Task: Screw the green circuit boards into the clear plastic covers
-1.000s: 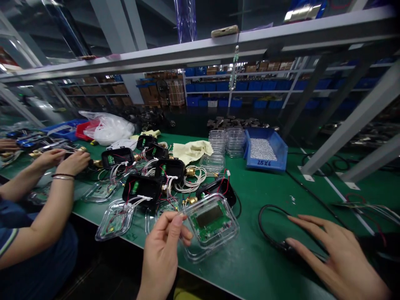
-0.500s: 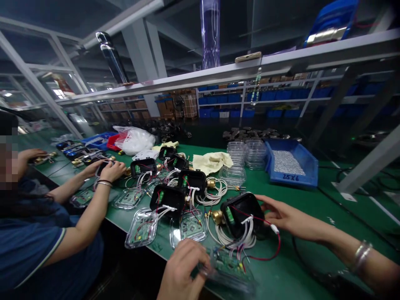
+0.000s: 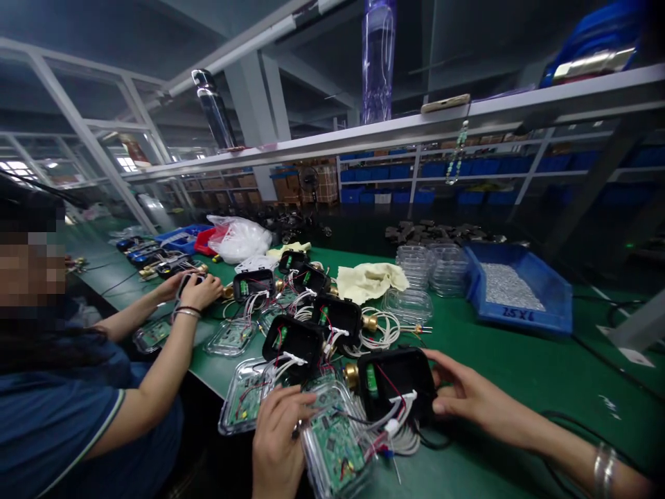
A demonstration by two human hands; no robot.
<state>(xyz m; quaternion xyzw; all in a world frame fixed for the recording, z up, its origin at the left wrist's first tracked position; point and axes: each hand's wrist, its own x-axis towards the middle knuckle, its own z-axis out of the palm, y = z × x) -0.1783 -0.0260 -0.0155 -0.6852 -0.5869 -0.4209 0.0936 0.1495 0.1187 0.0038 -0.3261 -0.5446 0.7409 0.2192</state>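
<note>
At 6 o'clock the left hand's grip (image 3: 280, 435) pinches the edge of a clear case (image 3: 337, 443) with a green circuit board inside. At 5 o'clock an open black box (image 3: 410, 367) sits on the green surface (image 3: 524, 367), wires running from it to the board; the right hand's grip (image 3: 465, 396) is curled on the box's 3 o'clock side. Towards 3 o'clock stands a blue bin (image 3: 488, 312) of small silvery pieces. A co-worker's hands (image 3: 202, 292) handle something dark towards 9 o'clock. On the shelf (image 3: 322, 147), a flask (image 3: 217, 114) leans at 10 o'clock.
</note>
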